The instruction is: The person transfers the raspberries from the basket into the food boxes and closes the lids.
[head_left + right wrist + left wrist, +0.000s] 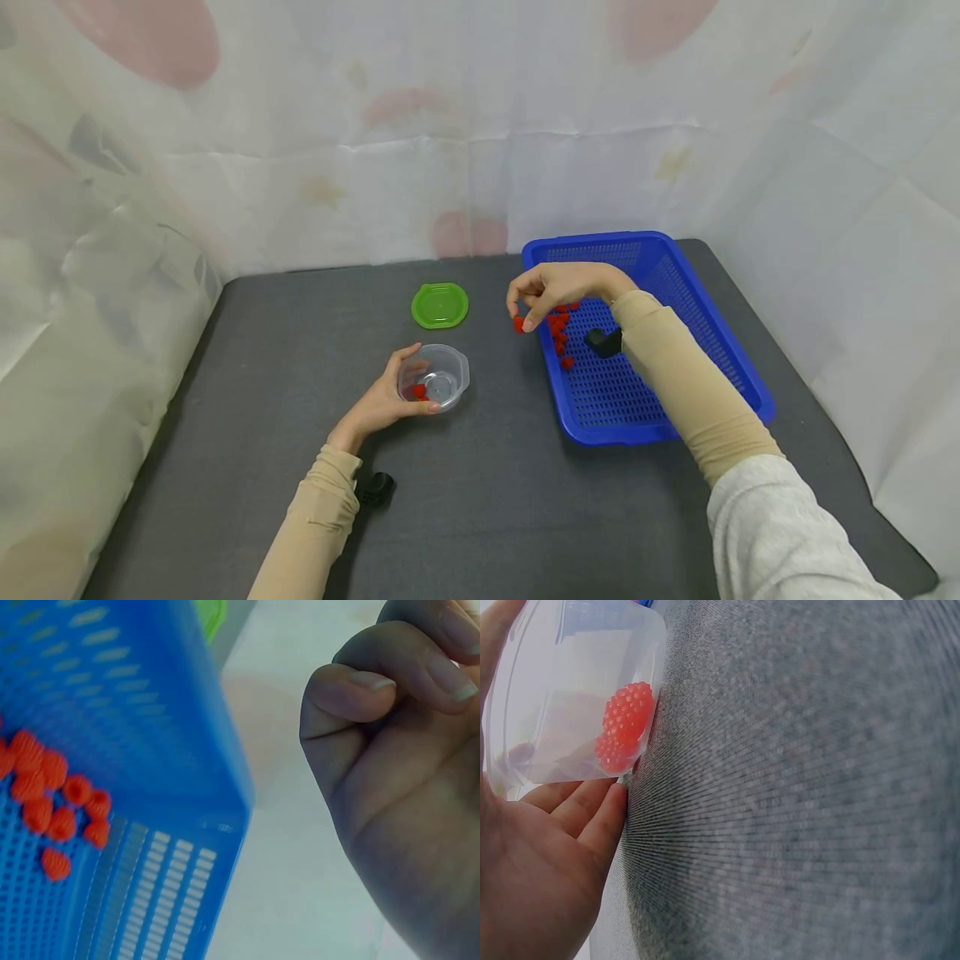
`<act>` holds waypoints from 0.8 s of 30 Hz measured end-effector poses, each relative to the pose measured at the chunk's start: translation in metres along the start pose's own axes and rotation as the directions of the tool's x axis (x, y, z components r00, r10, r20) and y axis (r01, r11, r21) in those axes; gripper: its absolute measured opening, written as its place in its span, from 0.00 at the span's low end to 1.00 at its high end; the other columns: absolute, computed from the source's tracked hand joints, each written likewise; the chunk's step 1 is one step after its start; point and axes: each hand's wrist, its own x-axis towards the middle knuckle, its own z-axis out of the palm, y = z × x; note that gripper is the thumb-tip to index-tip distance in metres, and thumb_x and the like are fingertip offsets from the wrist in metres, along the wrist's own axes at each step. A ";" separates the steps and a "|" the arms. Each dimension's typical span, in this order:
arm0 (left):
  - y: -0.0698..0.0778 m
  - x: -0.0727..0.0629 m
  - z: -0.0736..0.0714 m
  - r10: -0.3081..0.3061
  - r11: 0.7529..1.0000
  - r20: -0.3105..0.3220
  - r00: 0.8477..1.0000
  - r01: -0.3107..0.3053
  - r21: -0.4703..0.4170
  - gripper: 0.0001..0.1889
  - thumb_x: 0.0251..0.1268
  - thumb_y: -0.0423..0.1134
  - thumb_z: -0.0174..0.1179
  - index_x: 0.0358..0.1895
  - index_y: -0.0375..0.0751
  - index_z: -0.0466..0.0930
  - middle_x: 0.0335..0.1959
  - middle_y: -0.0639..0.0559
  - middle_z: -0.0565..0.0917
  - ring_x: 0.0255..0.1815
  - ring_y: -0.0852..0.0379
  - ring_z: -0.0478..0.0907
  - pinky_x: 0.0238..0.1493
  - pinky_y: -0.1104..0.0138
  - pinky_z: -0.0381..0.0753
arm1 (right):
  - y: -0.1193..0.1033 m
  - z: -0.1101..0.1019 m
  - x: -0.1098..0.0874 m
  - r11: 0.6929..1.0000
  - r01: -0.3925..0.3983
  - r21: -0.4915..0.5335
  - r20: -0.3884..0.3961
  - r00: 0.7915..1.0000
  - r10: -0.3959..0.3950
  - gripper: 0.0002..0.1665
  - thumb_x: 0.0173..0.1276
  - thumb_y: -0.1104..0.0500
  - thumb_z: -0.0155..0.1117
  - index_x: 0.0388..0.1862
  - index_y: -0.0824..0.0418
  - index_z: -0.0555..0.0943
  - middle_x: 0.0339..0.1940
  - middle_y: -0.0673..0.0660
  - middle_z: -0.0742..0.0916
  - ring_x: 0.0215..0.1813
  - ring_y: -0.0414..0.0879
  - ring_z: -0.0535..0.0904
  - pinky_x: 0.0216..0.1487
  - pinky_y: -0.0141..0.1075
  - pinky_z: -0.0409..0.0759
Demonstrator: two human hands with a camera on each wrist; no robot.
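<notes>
Red berry point(518, 324) and clear tub point(452, 364) occupy right point(562, 282) and left hands point(385, 402).

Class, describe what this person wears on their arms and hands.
Snug beige sleeves cover both arms, bunched near the left wrist; a looser light-grey sleeve covers the right arm higher up. A small rounded black device is at each wrist. The left hand and right hand are ungloved.

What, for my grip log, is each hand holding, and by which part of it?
Left hand: a clear, rounded plastic tub, gripped across its opposite sides. Right hand: a red, raspberry-shaped piece, pinched between finger and thumb; exact spot unclear.
</notes>
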 end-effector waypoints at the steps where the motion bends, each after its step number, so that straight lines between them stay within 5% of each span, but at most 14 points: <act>1: 0.000 0.000 0.000 0.000 1.000 -0.001 1.000 0.000 -0.002 0.54 0.46 0.43 0.73 0.73 0.48 0.43 0.68 0.39 0.64 0.71 0.43 0.59 0.69 0.44 0.54 | -0.002 0.001 0.003 1.000 0.008 -0.005 0.000 1.000 -0.008 0.17 0.58 0.56 0.68 0.44 0.61 0.78 0.14 0.47 0.67 0.15 0.39 0.56 0.24 0.33 0.62; 12: -0.030 0.011 0.002 -0.005 1.000 -0.034 0.999 0.006 0.015 0.55 0.43 0.49 0.74 0.73 0.55 0.44 0.67 0.46 0.66 0.71 0.46 0.60 0.68 0.44 0.57 | -0.015 0.011 0.035 0.997 0.080 -0.004 0.032 0.996 -0.080 0.17 0.58 0.58 0.68 0.45 0.60 0.78 0.16 0.47 0.66 0.21 0.39 0.58 0.31 0.32 0.63; 24: 0.000 0.001 0.002 -0.019 1.000 0.001 1.000 0.019 -0.016 0.52 0.49 0.39 0.71 0.73 0.47 0.42 0.69 0.38 0.63 0.71 0.41 0.58 0.66 0.45 0.61 | -0.024 0.022 0.071 0.989 0.136 0.060 0.083 0.987 -0.140 0.17 0.57 0.61 0.68 0.46 0.61 0.78 0.16 0.47 0.69 0.22 0.41 0.61 0.34 0.33 0.67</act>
